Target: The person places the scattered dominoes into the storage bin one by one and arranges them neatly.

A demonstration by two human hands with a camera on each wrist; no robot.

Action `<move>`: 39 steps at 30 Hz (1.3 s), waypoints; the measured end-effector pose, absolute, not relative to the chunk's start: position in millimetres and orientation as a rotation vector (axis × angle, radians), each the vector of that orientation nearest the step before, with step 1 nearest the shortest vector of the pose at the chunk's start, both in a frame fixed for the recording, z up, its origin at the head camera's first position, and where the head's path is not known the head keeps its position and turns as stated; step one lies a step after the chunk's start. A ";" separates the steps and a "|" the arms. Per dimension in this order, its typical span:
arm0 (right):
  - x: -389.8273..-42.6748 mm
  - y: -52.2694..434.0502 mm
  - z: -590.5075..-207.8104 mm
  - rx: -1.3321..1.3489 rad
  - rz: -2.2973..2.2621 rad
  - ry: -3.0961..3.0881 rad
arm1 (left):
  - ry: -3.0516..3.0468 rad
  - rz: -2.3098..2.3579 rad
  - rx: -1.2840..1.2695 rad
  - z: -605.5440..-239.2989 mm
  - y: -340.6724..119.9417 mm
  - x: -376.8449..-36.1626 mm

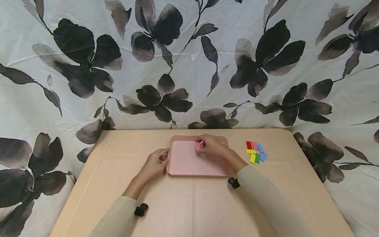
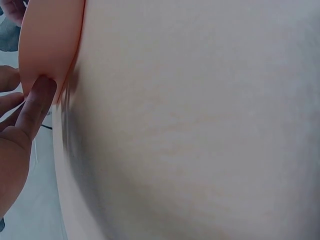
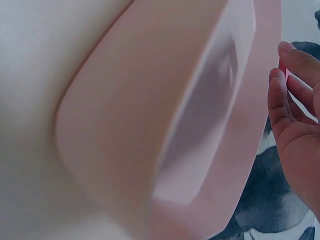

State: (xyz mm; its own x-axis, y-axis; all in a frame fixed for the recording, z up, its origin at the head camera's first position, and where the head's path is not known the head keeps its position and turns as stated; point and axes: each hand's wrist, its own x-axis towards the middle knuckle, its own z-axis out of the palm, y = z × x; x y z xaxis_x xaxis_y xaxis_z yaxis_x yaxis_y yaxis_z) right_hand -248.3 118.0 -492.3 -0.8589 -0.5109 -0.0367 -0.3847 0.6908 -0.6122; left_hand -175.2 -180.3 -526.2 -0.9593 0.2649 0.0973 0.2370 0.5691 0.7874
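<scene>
A small pink tile [image 1: 197, 146] is pinched in the fingers of the right hand [image 1: 214, 146] and held over the far part of the pink tray [image 1: 189, 164], its long axis running roughly away from the person. The tray's left rim is gripped by the curled fingers [image 2: 37, 100] of the left hand [image 1: 155, 163]. Apart from this tile, nothing is seen in the tray. A cluster of coloured tiles [image 1: 256, 152] lies on the counter [image 1: 195, 204] just right of the tray, nearer the right hand.
</scene>
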 end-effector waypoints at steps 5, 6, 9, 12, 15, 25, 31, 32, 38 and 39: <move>-255.3 101.7 -499.3 -0.669 -0.901 2.668 | 2.758 1.374 0.431 -526.3 -180.0 -175.7; -256.1 98.3 -501.1 -0.661 -0.904 2.653 | 2.759 1.372 0.431 -526.4 -180.1 -175.6; -256.7 89.9 -505.1 -0.651 -0.909 2.615 | 2.751 1.379 0.440 -526.7 -179.8 -175.2; -256.3 82.2 -507.6 -0.666 -0.908 2.593 | 2.742 1.374 0.446 -526.1 -178.9 -175.1; -256.5 74.5 -509.1 -0.704 -0.904 2.590 | 2.745 1.371 0.429 -525.9 -178.4 -175.0; -258.9 54.9 -517.9 -0.691 -0.847 2.651 | 2.777 1.345 0.434 -526.2 -178.1 -176.3; -258.3 41.9 -521.6 -0.670 -0.814 2.664 | 2.776 1.356 0.434 -526.7 -179.7 -176.1; -258.0 40.2 -522.2 -0.668 -0.811 2.671 | 2.775 1.360 0.437 -526.8 -179.6 -176.1; -256.2 34.8 -524.1 -0.661 -0.813 2.701 | 2.789 1.363 0.458 -528.0 -178.9 -176.7; -255.9 34.9 -524.0 -0.657 -0.815 2.700 | 2.790 1.363 0.460 -528.0 -178.6 -176.8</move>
